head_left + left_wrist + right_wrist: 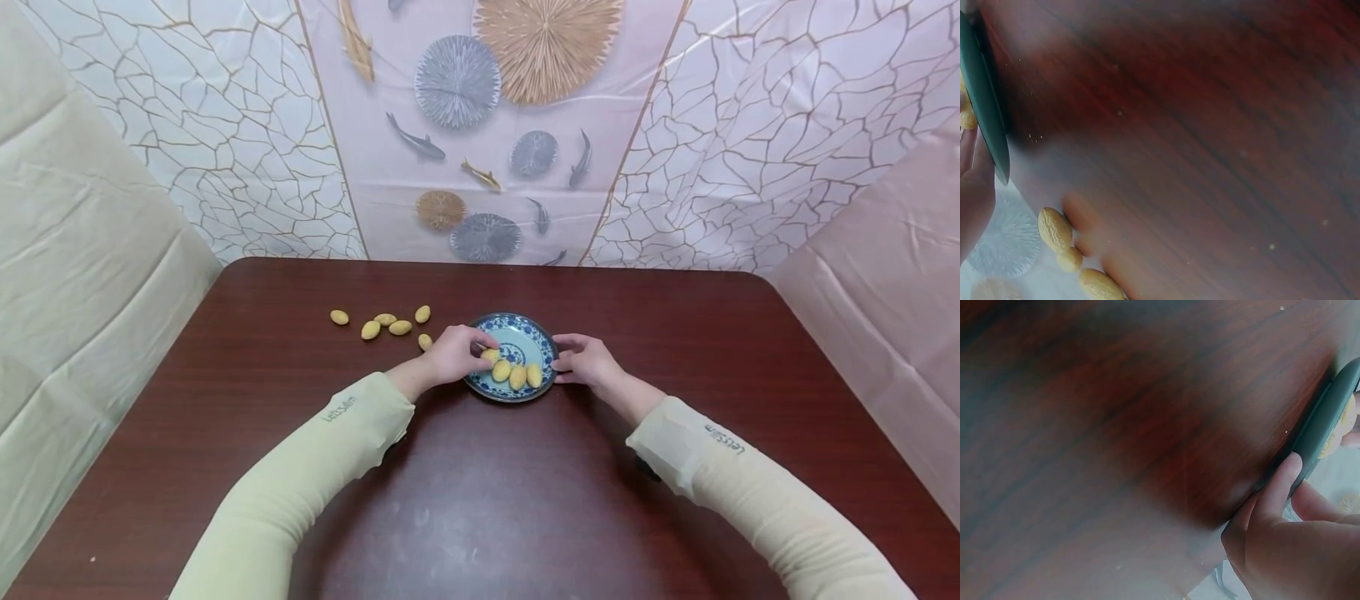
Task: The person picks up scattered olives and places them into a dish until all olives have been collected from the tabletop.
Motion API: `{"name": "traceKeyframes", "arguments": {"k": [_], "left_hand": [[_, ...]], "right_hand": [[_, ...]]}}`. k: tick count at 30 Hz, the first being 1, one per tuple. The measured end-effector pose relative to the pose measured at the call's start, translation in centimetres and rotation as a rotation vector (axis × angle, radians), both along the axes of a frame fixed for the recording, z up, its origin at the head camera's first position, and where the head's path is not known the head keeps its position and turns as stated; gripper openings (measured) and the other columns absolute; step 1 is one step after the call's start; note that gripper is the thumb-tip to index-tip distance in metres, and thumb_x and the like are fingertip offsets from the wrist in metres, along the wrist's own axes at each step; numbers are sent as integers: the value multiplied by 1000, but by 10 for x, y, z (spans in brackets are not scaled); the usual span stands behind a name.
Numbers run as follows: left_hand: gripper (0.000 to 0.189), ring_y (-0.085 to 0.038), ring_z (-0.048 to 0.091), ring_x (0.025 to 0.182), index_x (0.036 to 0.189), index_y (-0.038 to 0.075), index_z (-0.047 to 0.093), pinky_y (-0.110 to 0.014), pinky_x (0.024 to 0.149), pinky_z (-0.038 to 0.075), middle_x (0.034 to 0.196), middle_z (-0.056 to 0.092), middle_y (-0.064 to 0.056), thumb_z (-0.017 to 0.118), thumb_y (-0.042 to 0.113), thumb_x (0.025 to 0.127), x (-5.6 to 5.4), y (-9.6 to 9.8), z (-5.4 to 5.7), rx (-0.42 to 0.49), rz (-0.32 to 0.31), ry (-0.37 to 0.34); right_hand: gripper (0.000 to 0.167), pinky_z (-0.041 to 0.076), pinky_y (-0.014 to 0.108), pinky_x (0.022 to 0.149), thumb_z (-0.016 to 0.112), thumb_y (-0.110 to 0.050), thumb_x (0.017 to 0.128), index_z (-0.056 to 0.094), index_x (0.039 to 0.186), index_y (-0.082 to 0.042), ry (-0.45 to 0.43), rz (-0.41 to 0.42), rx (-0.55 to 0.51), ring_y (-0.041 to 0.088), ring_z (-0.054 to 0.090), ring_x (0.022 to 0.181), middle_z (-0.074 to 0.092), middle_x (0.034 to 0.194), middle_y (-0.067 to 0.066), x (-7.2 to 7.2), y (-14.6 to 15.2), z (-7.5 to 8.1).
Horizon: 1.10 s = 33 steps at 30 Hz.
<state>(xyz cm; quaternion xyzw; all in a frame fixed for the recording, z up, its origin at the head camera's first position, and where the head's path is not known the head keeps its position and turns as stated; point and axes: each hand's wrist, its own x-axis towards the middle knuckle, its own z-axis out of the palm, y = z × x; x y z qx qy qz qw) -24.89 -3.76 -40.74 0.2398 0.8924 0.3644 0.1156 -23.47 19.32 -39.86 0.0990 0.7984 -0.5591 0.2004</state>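
A round plate (512,393) with a blue floral rim and pale centre stands on the table. Several yellow, wrinkled oval pieces lie along its near side, one of them a yellow piece (517,377). At the plate's left side my left hand (453,354) pinches another yellow piece (490,356) between thumb and fingers, just over the plate. My right hand (588,362) holds the plate's right rim; the right wrist view shows its fingertip (1296,464) against the dark outer side of the plate (1325,419). In the left wrist view, the left hand (975,194) is mostly cut off.
Left of the plate, several more yellow pieces (401,327) lie loose on the dark red-brown table (480,500). One yellow piece (425,342) sits close behind the left hand. A patterned cloth (480,150) hangs behind the table's far edge.
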Motion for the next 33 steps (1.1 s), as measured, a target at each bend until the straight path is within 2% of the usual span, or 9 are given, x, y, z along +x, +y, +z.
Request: {"name": "traceKeyframes", "arguments": {"k": [6,10,15,20,26,30,33], "left_hand": [[28,-19,63,104,111,4,68,-29,90,49,112,68,-9,67,10,84,1,-1,3,-3,-13,34],[28,-20,62,102,111,6,68,-32,89,49,113,67,-8,68,14,84,-1,-7,8,22,10,32],[30,-24,62,100,112,4,66,-35,89,49,112,66,-12,69,14,84,-5,-22,15,101,76,23],[32,-24,63,99,112,2,65,-37,87,50,110,67,-14,70,14,83,-9,-43,19,162,172,32],[33,-26,62,99,111,2,66,-39,86,49,111,67,-15,72,15,81,-15,-66,14,166,275,39],[33,-26,61,98,111,3,66,-37,85,48,110,66,-14,72,17,81,-15,-78,6,108,298,29],[33,-24,60,97,110,4,66,-35,82,48,108,67,-13,72,18,81,-14,-84,1,64,288,15]], "right_hand": [[55,56,25,68,54,8,88,38,140,1,3,-7,-16,9,58,72,50,117,21,0,-1,0],[55,56,25,67,54,9,87,37,140,2,10,-4,-24,8,58,72,50,114,20,0,-1,0],[55,56,25,67,55,7,88,38,140,0,-1,-9,-12,8,58,73,50,117,20,0,-1,-1],[56,56,25,67,55,7,88,37,140,0,0,-10,-11,8,58,72,50,119,21,0,-1,-1],[55,55,24,66,55,7,88,37,140,0,4,-7,-9,7,58,71,50,118,21,-1,0,-2],[56,55,24,66,55,7,88,37,141,1,3,-10,-19,7,58,71,48,120,22,-1,0,-3],[56,55,24,66,54,8,88,37,140,1,5,-12,-25,7,58,71,48,120,22,-1,-1,-3]]}}
